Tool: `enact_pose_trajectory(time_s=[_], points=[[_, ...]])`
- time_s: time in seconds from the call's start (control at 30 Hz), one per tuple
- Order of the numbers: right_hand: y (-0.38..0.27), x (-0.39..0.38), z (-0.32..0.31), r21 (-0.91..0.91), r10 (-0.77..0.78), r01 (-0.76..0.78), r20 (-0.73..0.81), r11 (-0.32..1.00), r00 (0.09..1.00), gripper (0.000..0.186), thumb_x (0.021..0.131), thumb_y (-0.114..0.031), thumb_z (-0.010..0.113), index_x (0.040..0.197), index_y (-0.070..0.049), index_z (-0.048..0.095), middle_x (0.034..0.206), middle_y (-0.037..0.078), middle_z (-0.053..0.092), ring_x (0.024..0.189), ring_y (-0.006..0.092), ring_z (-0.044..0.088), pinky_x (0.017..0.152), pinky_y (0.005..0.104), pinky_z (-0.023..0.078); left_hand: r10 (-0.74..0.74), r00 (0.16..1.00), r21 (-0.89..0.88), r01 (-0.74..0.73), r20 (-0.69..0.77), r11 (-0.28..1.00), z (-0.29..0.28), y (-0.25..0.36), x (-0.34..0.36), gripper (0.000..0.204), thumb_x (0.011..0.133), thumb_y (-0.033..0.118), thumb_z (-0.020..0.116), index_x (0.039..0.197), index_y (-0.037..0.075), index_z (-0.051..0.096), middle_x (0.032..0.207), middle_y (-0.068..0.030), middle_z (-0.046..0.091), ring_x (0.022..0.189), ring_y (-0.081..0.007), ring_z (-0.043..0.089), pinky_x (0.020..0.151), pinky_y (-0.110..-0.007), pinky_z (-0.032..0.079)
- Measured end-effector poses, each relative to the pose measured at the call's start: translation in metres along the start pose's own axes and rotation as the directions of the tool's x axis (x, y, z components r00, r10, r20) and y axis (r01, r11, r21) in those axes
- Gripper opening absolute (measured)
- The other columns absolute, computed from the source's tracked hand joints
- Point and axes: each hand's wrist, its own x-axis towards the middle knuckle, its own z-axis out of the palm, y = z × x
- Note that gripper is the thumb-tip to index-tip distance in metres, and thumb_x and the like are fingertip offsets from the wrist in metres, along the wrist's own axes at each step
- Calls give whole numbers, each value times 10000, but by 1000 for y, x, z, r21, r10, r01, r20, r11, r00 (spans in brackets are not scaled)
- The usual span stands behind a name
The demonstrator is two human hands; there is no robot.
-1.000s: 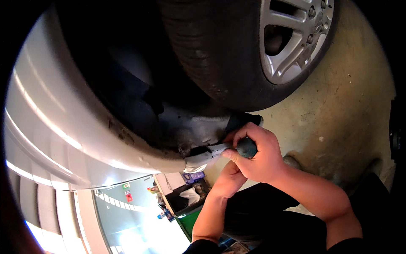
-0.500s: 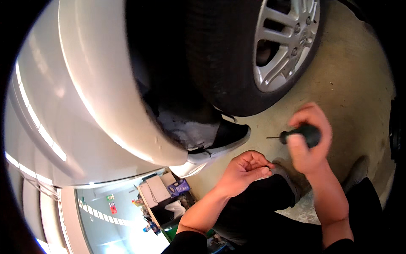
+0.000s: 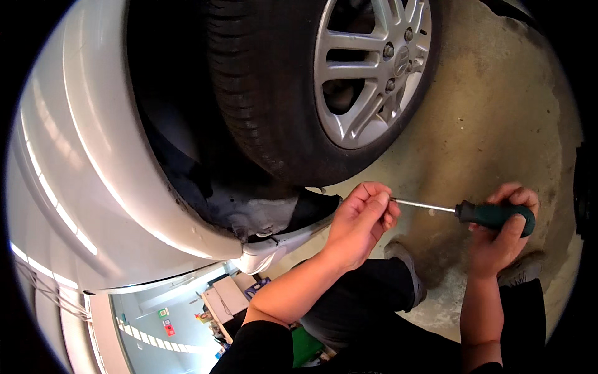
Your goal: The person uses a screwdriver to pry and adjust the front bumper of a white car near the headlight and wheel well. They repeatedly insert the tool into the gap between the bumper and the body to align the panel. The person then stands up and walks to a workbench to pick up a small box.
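My right hand [image 3: 501,240] is wrapped round the dark green handle of a screwdriver [image 3: 495,218]. The metal shaft points left, level with my other hand. At its tip, the thumb and fingers of my left hand [image 3: 361,224] are pinched together. Whatever they hold is too small and too covered to make out. Both hands are in front of a car's front or rear wheel [image 3: 374,68] with a silver rim and black tyre. Beside the tyre, the wheel arch shows a dark inner liner [image 3: 249,209], and its lower end lies just left of my left hand.
The white car body [image 3: 124,168] fills the left side. Concrete floor [image 3: 492,118] stretches to the right of the wheel. My shoes [image 3: 408,274] and dark trouser legs are below my hands. Cartons [image 3: 227,299] and other goods stand at the lower left.
My right hand has moved right and down, and the screwdriver's tip now meets my left fingertips. My left hand has risen slightly. The wheel and car appear farther left.
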Motion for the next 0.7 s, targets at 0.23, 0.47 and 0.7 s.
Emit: enact_pose_trajectory(time_s=[0.23,0.47,0.7], points=[[0,-9,11,39,-6,2,116,999,993,502,947,-457,627,1091,-39,389,960,154,525,625,150,544,512,268,506,59,998,-141,-60,-16,988,-5,1,-14,181,1044,246,557,1058,68,587,868,-43,621,746,-114,500,700,-282,417],[3,-40,12,79,22,-38,197,996,980,566,905,-510,670,1049,-51,372,978,163,545,695,170,567,604,276,534,170,963,-22,-179,-210,984,-21,-9,-39,232,1039,288,563,1038,59,598,805,-39,631,691,-121,525,669,-278,442],[-11,-68,10,119,-59,16,373,993,926,509,900,-428,695,1057,-52,391,1001,169,585,810,182,580,742,316,519,196,960,-67,-213,-200,975,-28,-8,-83,244,1043,305,555,1027,65,593,780,-27,624,689,-125,523,664,-282,441]])
